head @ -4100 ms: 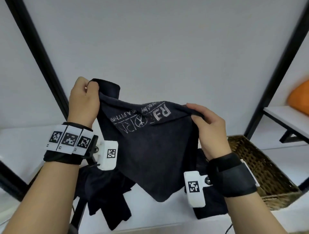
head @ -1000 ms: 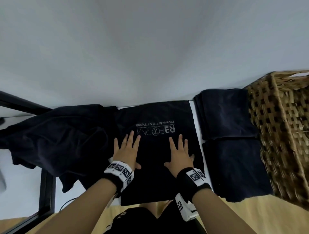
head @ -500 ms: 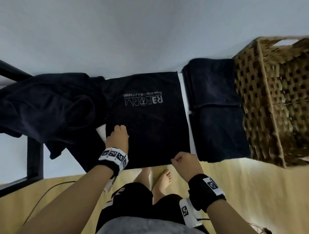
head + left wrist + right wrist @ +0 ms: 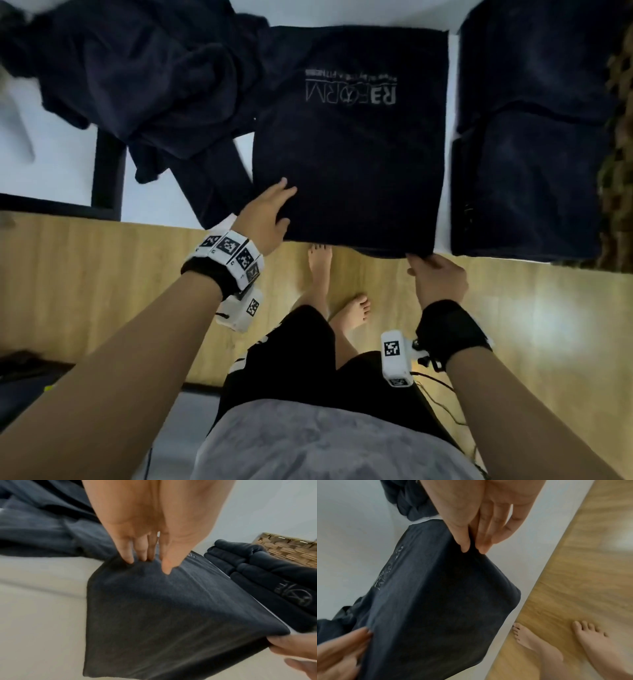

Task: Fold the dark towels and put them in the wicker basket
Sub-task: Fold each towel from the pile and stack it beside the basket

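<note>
A dark towel with a grey logo (image 4: 349, 137) lies spread flat on the white table (image 4: 451, 102), its near edge hanging over the table's front. My left hand (image 4: 279, 205) rests on the near-left part with fingers (image 4: 127, 557) stretched out on the cloth. My right hand (image 4: 421, 262) pinches the towel's near-right corner (image 4: 471, 551) between thumb and fingers. The wicker basket (image 4: 618, 144) shows only as a strip at the right edge, and its corner (image 4: 288, 547) appears in the left wrist view.
Two folded dark towels (image 4: 534, 164) lie between the spread towel and the basket. A heap of unfolded dark towels (image 4: 144, 78) covers the table's left side. A black frame post (image 4: 108, 171) stands at left. My bare feet (image 4: 320, 270) are on the wooden floor below.
The view has tilted down toward the table's front edge. My left hand's fingers have stretched out from curled. My right hand keeps its hold on the near-right corner.
</note>
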`<state>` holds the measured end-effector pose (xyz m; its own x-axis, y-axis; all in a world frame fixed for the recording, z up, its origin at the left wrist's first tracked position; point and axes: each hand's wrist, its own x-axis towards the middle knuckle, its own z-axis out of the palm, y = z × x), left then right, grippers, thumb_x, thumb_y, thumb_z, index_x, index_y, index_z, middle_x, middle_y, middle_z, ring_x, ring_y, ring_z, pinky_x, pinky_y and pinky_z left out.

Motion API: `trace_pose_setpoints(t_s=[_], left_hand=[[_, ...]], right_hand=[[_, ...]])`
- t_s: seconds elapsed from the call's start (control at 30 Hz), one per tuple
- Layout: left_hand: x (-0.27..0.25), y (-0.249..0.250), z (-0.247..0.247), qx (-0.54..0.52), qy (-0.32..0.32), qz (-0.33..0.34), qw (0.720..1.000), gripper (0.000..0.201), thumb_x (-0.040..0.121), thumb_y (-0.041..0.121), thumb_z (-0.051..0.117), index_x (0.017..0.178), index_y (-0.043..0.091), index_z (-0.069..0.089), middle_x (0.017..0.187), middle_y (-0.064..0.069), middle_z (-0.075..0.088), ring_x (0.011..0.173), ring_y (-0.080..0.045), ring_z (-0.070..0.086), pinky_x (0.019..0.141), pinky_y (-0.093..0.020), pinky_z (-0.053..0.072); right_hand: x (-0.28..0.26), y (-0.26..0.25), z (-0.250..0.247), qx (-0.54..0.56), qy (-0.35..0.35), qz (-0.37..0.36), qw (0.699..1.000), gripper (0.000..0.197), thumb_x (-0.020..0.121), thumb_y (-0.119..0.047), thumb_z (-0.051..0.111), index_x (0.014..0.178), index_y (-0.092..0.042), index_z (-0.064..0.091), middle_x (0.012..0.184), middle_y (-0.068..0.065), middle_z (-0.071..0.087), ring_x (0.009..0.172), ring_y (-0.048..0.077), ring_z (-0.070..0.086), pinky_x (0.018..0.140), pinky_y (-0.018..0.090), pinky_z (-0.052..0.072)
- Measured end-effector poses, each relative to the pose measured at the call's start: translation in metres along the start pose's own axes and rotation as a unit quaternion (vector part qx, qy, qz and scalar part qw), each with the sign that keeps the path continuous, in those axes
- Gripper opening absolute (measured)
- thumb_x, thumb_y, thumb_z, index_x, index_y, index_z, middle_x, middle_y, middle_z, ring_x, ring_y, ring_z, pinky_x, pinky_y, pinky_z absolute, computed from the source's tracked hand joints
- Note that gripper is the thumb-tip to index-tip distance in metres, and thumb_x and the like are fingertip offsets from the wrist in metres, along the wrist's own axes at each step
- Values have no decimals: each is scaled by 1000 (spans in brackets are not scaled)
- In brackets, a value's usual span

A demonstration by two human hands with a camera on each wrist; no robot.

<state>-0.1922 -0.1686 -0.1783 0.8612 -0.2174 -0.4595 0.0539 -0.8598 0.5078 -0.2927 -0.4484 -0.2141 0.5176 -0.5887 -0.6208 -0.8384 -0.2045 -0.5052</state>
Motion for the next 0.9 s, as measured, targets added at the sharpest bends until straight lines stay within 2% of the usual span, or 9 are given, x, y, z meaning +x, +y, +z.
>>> trace_pose_setpoints(t_s=[0.1,0.17,0.27,0.37,0.43,0.57,0.7,0.83,0.9], left_hand=[[-38,-16,15,-13,99,33,994,38,89,-6,50,121,8,62,126,-3,57,113,-16,56,96,-23,42],[-63,-29,32,-15,129,-27,991,29,86,-1,53,109,12,64,100,5,55,89,-13,57,79,-26,45],[-77,-46,62,-65,94,-192,975,40,83,9,59,123,12,59,104,3,56,91,-18,59,79,-27,43],[-57,-52,79,-104,88,-279,951,58,86,21,66,140,11,47,121,-3,60,105,-24,60,91,-30,45],[-37,-55,84,-173,118,-313,927,52,84,30,71,130,14,54,116,-2,64,102,-24,63,92,-37,50],[-17,-57,84,-374,129,-351,849,39,83,22,73,115,6,56,93,-5,67,74,-16,67,68,-32,58],[-23,-46,72,-350,113,-345,864,31,75,30,62,102,14,59,90,-4,65,90,-28,66,84,-44,57],[-39,-30,46,-276,84,-332,898,15,77,30,61,75,15,59,70,1,56,69,-19,53,59,-29,42],[-47,-24,31,-265,71,-304,912,15,81,24,63,71,13,59,66,4,53,63,-12,49,56,-24,37]], right_hand=[[3,6,8,28,4,11,1000,21,79,-40,69,65,-24,69,64,-9,70,71,12,66,61,24,44],[4,10,10,31,6,4,1000,20,78,-38,69,66,-22,68,66,-7,71,70,13,66,60,23,43],[8,11,12,26,11,-10,1000,19,77,-36,69,66,-21,68,69,-5,71,69,15,64,64,25,45],[9,12,11,13,15,-18,1000,18,76,-36,68,67,-20,69,68,-7,69,68,15,62,65,24,43],[8,12,11,11,15,-25,1000,19,75,-36,68,64,-21,67,63,-9,66,67,14,61,64,23,42],[2,9,10,1,-7,-40,999,27,72,-38,68,55,-22,56,47,-19,54,51,1,51,55,23,38],[-5,4,4,7,-22,-48,999,33,70,-40,67,55,-20,47,43,-17,46,51,9,43,57,25,38],[-13,-11,-9,13,-34,-63,997,31,69,-43,64,58,-16,52,45,-16,48,56,13,48,58,26,40],[-17,-22,-19,24,-28,-90,995,29,69,-41,64,57,-17,53,45,-15,48,52,5,47,56,25,39]])
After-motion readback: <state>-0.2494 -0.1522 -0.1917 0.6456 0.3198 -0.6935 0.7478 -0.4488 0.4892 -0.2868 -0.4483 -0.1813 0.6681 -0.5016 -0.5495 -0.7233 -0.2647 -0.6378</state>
